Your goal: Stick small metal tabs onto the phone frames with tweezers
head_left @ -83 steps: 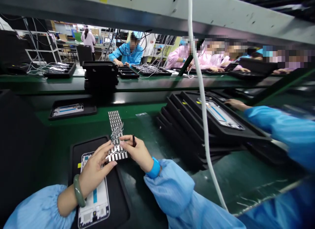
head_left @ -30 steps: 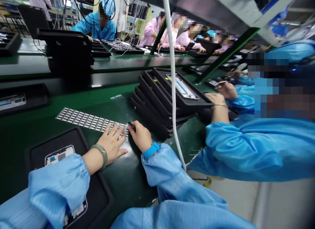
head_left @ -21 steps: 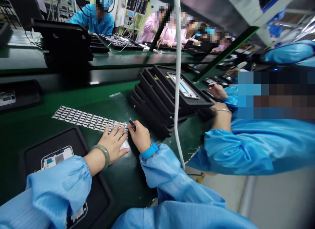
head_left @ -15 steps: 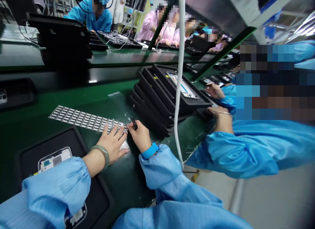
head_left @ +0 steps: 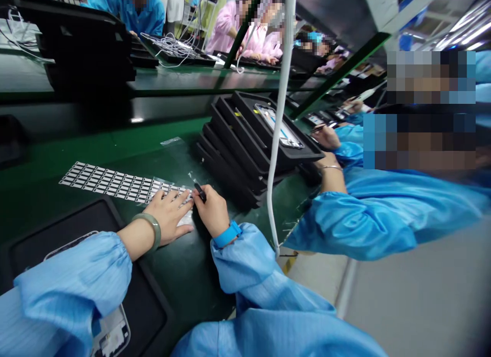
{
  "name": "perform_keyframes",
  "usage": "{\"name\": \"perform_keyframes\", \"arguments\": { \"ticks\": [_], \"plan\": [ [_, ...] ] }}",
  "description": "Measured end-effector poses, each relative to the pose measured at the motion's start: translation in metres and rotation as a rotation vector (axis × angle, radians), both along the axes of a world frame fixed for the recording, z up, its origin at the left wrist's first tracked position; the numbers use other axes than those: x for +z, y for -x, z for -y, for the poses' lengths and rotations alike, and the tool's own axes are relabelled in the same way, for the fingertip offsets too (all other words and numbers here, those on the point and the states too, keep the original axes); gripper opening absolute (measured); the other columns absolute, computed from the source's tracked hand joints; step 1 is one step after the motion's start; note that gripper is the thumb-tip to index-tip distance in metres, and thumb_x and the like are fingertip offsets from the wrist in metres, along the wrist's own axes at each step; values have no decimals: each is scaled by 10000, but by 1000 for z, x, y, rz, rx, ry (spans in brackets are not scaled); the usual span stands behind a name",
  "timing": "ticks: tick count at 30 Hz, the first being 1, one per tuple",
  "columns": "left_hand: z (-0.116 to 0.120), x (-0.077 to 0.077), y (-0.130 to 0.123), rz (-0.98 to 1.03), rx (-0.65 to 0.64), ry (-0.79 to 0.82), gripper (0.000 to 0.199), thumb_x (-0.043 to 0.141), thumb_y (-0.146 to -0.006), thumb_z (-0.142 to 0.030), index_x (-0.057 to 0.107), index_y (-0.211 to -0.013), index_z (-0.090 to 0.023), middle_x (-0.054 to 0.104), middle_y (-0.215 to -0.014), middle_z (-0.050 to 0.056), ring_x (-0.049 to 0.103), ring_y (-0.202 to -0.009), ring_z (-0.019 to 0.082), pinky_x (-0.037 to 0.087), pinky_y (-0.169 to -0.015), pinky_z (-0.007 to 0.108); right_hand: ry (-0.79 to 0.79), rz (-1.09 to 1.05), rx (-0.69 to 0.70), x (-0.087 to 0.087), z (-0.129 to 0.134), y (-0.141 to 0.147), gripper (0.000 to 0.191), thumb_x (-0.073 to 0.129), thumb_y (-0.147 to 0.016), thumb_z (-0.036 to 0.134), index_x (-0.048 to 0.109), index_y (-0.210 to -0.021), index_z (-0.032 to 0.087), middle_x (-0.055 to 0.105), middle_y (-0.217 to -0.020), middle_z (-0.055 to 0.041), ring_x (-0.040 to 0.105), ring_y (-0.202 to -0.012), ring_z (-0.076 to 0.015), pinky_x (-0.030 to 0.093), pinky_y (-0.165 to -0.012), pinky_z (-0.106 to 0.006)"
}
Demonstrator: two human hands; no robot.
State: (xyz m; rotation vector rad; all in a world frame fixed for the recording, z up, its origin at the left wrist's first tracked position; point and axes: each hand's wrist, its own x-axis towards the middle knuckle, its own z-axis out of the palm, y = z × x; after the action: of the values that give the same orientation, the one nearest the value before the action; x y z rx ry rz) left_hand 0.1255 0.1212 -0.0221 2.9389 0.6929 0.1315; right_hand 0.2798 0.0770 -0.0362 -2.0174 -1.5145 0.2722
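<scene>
A single long sheet of small white labels (head_left: 115, 183) lies flat on the green bench (head_left: 184, 280), its long axis running nearly parallel to the bench's far edge, with its right end under the person's hands. The left hand (head_left: 166, 213), wearing a jade bangle (head_left: 144, 230), rests palm down with its fingers spread over that end of the sheet. The right hand (head_left: 213, 211), wearing a blue wrist strap (head_left: 226, 235), is closed in a pinch around one slim black tool (head_left: 199, 192), whose tip is just beside the sheet. Below the sheet, toward the near edge of the bench, one black tray (head_left: 126, 306) holds one phone frame (head_left: 113, 331), mostly covered by the left sleeve. Beyond the hands stands one stack of black trays (head_left: 241, 147), with another phone frame (head_left: 278, 126) on top. A white cable (head_left: 282, 116) hangs in front of the stack. To the right, a co-worker's hand (head_left: 326, 137) pinches a thin tool (head_left: 321, 127).
</scene>
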Motion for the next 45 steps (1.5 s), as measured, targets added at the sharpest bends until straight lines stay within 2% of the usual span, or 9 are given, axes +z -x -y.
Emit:
{"name": "perform_keyframes", "arguments": {
  "ticks": [6, 12, 17, 23, 32, 36, 41, 45],
  "plan": [
    [-7, -1, 0, 7, -32, 4, 583, 410, -810, -554, 444, -1283, -214, 389, -1400, 97, 433, -1117, 331, 331, -863, 495, -4, 22, -9, -3, -1, 2, 102, 454, -828, 233, 550, -832, 199, 620, -834, -50, 583, -787, -185, 436, -717, -294],
    [-5, -3, 0, 11, -34, 0, 596, 389, -823, -545, 422, -1301, -190, 368, -1413, 113, 407, -1151, 333, 308, -888, 512, -29, -32, -17, 5, 2, -1, 84, 471, -829, 230, 547, -823, 196, 633, -856, -43, 598, -838, -170, 451, -772, -278],
    [-5, -5, 1, 13, -34, 19, 608, 398, -820, -547, 396, -1324, -206, 356, -1423, 102, 402, -1172, 331, 299, -904, 510, 4, -59, -4, 8, 9, -1, 99, 476, -835, 259, 560, -844, 207, 662, -826, -34, 625, -781, -177, 462, -728, -279],
    [-6, -5, 2, 7, -35, 37, 660, 400, -799, -579, 362, -1345, -211, 340, -1434, 94, 389, -1179, 332, 293, -903, 515, 18, -78, -12, 7, 8, 3, 92, 492, -805, 234, 579, -813, 208, 668, -836, -50, 626, -801, -205, 456, -733, -306],
    [-6, -5, 3, 3, -29, 31, 655, 393, -803, -578, 377, -1334, -194, 344, -1431, 99, 385, -1188, 326, 299, -898, 510, -17, -221, -41, 3, 7, -8, 85, 531, -791, 270, 575, -784, 198, 672, -799, -16, 626, -741, -160, 482, -703, -269],
    [-6, -5, 4, -7, -33, 21, 645, 371, -811, -577, 383, -1327, -190, 334, -1436, 100, 375, -1196, 327, 297, -898, 519, -19, -130, -45, 5, 10, -3, 87, 495, -817, 230, 577, -834, 206, 685, -868, -23, 642, -810, -169, 474, -758, -280],
    [-5, -5, 4, -6, -33, 9, 650, 360, -818, -573, 370, -1336, -180, 337, -1436, 97, 377, -1195, 325, 301, -900, 520, 15, -52, -31, 9, 10, 2, 103, 506, -802, 221, 605, -824, 198, 687, -809, -49, 649, -758, -208, 471, -701, -303],
    [-4, -6, 4, -1, -28, -3, 649, 361, -819, -573, 377, -1332, -177, 339, -1434, 98, 378, -1199, 323, 299, -907, 528, 8, -66, -37, 10, 8, -1, 99, 514, -787, 201, 613, -798, 209, 693, -818, -19, 651, -772, -184, 474, -725, -283]
  ]
}}
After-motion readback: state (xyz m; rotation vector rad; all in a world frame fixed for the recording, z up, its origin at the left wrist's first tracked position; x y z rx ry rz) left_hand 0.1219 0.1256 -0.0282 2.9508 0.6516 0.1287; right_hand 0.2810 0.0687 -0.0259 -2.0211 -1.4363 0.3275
